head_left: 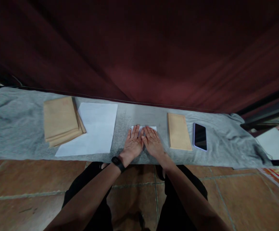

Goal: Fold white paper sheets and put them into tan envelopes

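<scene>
My left hand (132,145) and my right hand (152,142) lie flat, side by side, fingers stretched out, pressing on a small folded white paper (143,128) on the grey cloth (14,128). Most of the paper is hidden under the hands; only its far edge shows. A black band sits on my left wrist. A single brown envelope (179,131) lies just right of my right hand. A stack of white sheets (93,131) lies left of my left hand.
A pile of brown envelopes (61,123) rests at the left, overlapping the white sheets. A dark phone (200,136) lies right of the single envelope. A dark red curtain (139,48) hangs behind. Brown floor tiles (21,186) lie in front, with my knees on them.
</scene>
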Motion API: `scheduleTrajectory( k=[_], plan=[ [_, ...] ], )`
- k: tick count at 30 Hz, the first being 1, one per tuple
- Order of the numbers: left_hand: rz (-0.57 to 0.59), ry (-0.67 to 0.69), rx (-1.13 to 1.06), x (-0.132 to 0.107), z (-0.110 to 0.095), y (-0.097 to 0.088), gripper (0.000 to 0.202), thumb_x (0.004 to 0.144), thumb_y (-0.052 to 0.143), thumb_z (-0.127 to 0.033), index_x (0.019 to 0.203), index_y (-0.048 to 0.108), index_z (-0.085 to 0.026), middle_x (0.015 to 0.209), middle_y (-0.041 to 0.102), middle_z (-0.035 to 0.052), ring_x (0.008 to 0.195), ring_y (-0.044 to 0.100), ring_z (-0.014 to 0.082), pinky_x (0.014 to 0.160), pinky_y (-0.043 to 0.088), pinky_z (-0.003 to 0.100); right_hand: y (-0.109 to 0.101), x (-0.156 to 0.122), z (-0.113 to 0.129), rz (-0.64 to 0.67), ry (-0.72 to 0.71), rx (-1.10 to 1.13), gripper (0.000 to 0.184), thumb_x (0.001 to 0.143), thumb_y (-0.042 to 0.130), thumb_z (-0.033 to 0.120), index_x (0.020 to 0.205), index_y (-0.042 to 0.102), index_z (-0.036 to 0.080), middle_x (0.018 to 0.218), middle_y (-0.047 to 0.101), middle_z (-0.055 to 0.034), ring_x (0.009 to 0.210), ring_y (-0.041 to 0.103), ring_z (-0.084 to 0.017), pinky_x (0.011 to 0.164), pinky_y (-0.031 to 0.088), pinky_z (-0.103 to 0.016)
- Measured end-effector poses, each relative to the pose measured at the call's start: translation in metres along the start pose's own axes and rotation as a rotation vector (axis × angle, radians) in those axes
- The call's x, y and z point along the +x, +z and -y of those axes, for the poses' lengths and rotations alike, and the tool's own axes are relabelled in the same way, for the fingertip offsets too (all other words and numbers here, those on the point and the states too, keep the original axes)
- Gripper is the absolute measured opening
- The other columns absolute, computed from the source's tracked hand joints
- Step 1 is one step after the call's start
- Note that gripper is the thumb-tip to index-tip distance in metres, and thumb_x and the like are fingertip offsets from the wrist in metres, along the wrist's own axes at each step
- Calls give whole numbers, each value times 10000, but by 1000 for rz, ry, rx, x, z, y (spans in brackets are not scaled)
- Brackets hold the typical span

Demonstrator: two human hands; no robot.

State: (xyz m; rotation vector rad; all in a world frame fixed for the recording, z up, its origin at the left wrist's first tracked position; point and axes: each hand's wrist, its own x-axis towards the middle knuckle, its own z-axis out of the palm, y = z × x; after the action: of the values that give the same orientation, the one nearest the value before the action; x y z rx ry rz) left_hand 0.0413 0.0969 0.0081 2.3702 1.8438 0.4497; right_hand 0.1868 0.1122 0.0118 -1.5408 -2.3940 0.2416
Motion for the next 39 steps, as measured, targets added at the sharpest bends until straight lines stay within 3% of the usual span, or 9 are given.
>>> scheduleTrajectory(
  k=[8, 22, 32, 36, 37, 39],
  plan=[
    [47, -54, 106, -1, 2, -4, 596, 1032, 306, -331, 1562, 365, -65, 1662, 276, 213, 1565, 210, 310, 1271, 176, 507, 9, -3, -9, -83, 4, -60, 555, 1084, 332, 349, 1574, 372, 91, 1652, 315, -139, 1550, 283, -256, 1265, 222, -468],
    [35, -131, 124, -7, 7, -5, 651, 1036, 309, -374, 1578, 306, -13, 1668, 234, 214, 1564, 215, 305, 1283, 176, 481, 11, -6, -19, -106, 81, -70, 607, 1075, 356, 411, 1589, 339, 89, 1646, 333, -160, 1537, 303, -281, 1250, 228, -481],
    [69, -202, 138, -22, 5, -16, 655, 1050, 268, -388, 1575, 303, 2, 1669, 259, 191, 1569, 203, 276, 1284, 185, 428, 13, -10, -25, -129, 82, -112, 647, 1072, 319, 459, 1583, 346, 63, 1643, 333, -183, 1522, 329, -310, 1242, 237, -490],
    [97, -220, 112, -17, 17, -37, 632, 1052, 285, -394, 1571, 338, -38, 1656, 308, 172, 1564, 226, 284, 1287, 154, 466, 13, -11, -27, -141, 84, -128, 641, 1071, 319, 443, 1579, 347, 53, 1633, 355, -193, 1511, 346, -305, 1235, 251, -491],
    [89, -251, 101, -14, 29, -49, 618, 1053, 297, -401, 1574, 350, -73, 1654, 322, 157, 1563, 230, 292, 1283, 151, 493, 13, -11, -27, -144, 88, -133, 641, 1071, 318, 442, 1575, 353, 49, 1630, 360, -195, 1506, 354, -307, 1234, 252, -490],
    [-58, -416, 113, -9, 65, -78, 649, 1045, 350, -438, 1575, 331, -64, 1667, 273, 188, 1571, 186, 325, 1272, 149, 522, 13, -11, -27, -141, 92, -142, 645, 1070, 314, 448, 1568, 364, 40, 1628, 365, -196, 1494, 370, -315, 1233, 252, -487]
  ],
)
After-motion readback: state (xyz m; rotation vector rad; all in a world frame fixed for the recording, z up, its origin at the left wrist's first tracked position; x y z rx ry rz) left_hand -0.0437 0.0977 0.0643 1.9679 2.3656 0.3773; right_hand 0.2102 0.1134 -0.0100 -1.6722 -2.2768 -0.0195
